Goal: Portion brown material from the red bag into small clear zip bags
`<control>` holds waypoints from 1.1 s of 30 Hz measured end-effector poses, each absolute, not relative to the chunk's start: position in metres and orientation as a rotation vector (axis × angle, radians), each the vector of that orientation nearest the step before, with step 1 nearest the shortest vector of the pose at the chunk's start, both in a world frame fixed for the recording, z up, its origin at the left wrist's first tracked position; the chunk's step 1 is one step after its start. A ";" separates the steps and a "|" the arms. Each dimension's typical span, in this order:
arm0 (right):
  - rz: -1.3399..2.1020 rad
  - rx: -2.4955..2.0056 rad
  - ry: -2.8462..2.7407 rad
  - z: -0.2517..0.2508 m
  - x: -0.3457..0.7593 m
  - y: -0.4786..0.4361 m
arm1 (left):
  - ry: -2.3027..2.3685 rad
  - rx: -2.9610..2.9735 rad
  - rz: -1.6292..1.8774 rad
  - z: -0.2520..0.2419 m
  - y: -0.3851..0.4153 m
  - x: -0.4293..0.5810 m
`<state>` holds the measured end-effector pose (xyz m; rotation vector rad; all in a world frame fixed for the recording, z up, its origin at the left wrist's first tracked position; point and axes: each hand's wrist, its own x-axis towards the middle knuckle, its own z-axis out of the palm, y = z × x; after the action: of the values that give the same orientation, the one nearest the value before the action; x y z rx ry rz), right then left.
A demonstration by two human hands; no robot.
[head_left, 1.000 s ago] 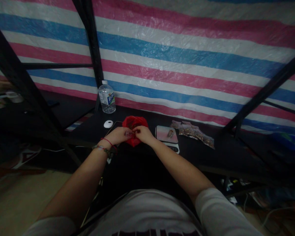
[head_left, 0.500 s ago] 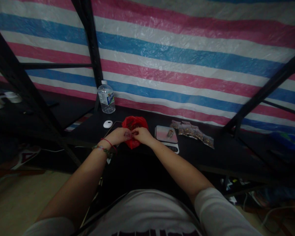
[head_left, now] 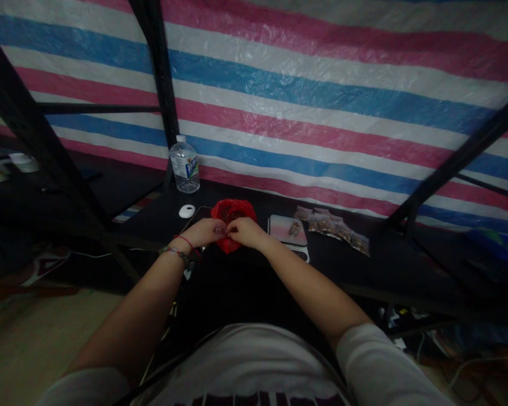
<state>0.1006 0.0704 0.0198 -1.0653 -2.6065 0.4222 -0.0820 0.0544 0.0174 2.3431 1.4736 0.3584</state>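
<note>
Both hands meet over the black table [head_left: 161, 223], just in front of an open red plastic bag [head_left: 232, 211]. My left hand [head_left: 204, 232] and my right hand [head_left: 242, 232] pinch a small clear packet [head_left: 221, 230] between their fingertips. My left wrist wears a red string and a beaded bracelet. To the right of my hands sits a small digital scale [head_left: 287, 232] with a little item on its platform. What the packet holds is too small to tell.
A row of several small filled packets [head_left: 334, 228] lies right of the scale. A water bottle [head_left: 185, 164] stands at the back left, a white round object [head_left: 187, 211] in front of it. Black frame posts [head_left: 157, 84] rise before a striped tarp wall.
The hands stay together on the small packet in front of the red bag, with only slight finger motion. The view has shifted a little.
</note>
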 end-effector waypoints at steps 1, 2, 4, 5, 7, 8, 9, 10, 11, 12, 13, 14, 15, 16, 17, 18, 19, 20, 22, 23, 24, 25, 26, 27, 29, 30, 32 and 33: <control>0.442 -1.058 -2.664 0.020 0.099 0.069 | 1.479 2.350 0.342 0.018 0.054 -0.081; 0.442 -1.071 -2.702 0.020 0.097 0.067 | 1.479 2.353 0.333 0.018 0.053 -0.080; 0.404 -1.114 -2.726 0.018 0.096 0.066 | 1.480 2.340 0.334 0.018 0.052 -0.079; 0.385 -1.131 -2.729 0.018 0.095 0.066 | 1.486 2.327 0.336 0.018 0.052 -0.079; 0.368 -1.142 -2.762 0.016 0.095 0.066 | 1.491 2.305 0.342 0.018 0.052 -0.080; 0.371 -1.145 -2.791 0.015 0.095 0.066 | 1.489 2.301 0.347 0.017 0.053 -0.080; 0.375 -1.153 -2.815 0.014 0.094 0.066 | 1.485 2.300 0.353 0.016 0.053 -0.081; 0.376 -1.160 -2.830 0.013 0.094 0.066 | 1.482 2.301 0.360 0.016 0.054 -0.082; 0.374 -1.163 -2.834 0.013 0.094 0.066 | 1.480 2.304 0.363 0.015 0.055 -0.083; 0.372 -1.165 -2.828 0.012 0.093 0.065 | 1.481 2.308 0.363 0.015 0.055 -0.083; 0.370 -1.168 -2.817 0.011 0.093 0.064 | 1.484 2.312 0.362 0.014 0.055 -0.084; 0.367 -1.174 -2.802 0.010 0.092 0.063 | 1.485 2.316 0.358 0.014 0.055 -0.084; 0.363 -1.186 -2.784 0.009 0.092 0.062 | 1.487 2.317 0.353 0.015 0.055 -0.084; 0.361 -1.202 -2.765 0.008 0.091 0.061 | 1.489 2.315 0.352 0.015 0.054 -0.084; 0.358 -1.218 -2.748 0.007 0.091 0.060 | 1.493 2.313 0.353 0.016 0.054 -0.084; 0.355 -1.226 -2.737 0.007 0.090 0.059 | 1.492 2.311 0.353 0.017 0.053 -0.084; 0.351 -1.224 -2.732 0.006 0.090 0.059 | 1.486 2.312 0.351 0.017 0.053 -0.084; 0.347 -1.220 -2.733 0.006 0.090 0.058 | 1.478 2.313 0.349 0.018 0.053 -0.084; 0.351 -1.207 -2.737 0.007 0.091 0.059 | 1.462 2.310 0.345 0.020 0.052 -0.084; 0.364 -1.199 -2.732 0.008 0.093 0.060 | 1.459 2.307 0.343 0.020 0.051 -0.083; 0.389 -1.193 -2.717 0.009 0.094 0.062 | 1.457 2.304 0.343 0.020 0.051 -0.083; 0.426 -1.185 -2.689 0.010 0.097 0.064 | 1.457 2.302 0.345 0.021 0.050 -0.083; 0.469 -1.181 -2.643 0.012 0.099 0.067 | 1.453 2.303 0.345 0.021 0.050 -0.083; 0.508 -1.190 -2.581 0.014 0.102 0.070 | 1.446 2.302 0.345 0.021 0.049 -0.083; 0.524 -1.257 -2.436 0.019 0.107 0.077 | 1.424 2.304 0.353 0.020 0.049 -0.084; 0.493 -1.300 -2.376 0.021 0.110 0.082 | 1.406 2.307 0.362 0.020 0.050 -0.084; 0.404 -1.366 -2.333 0.024 0.114 0.090 | 1.375 2.308 0.383 0.018 0.051 -0.086; 0.370 -1.379 -2.347 0.024 0.116 0.094 | 1.364 2.303 0.393 0.017 0.052 -0.087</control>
<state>0.1156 0.0939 0.0242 -1.3792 -2.3469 0.3697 -0.0866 0.0522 0.0168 2.3030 1.3644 0.3930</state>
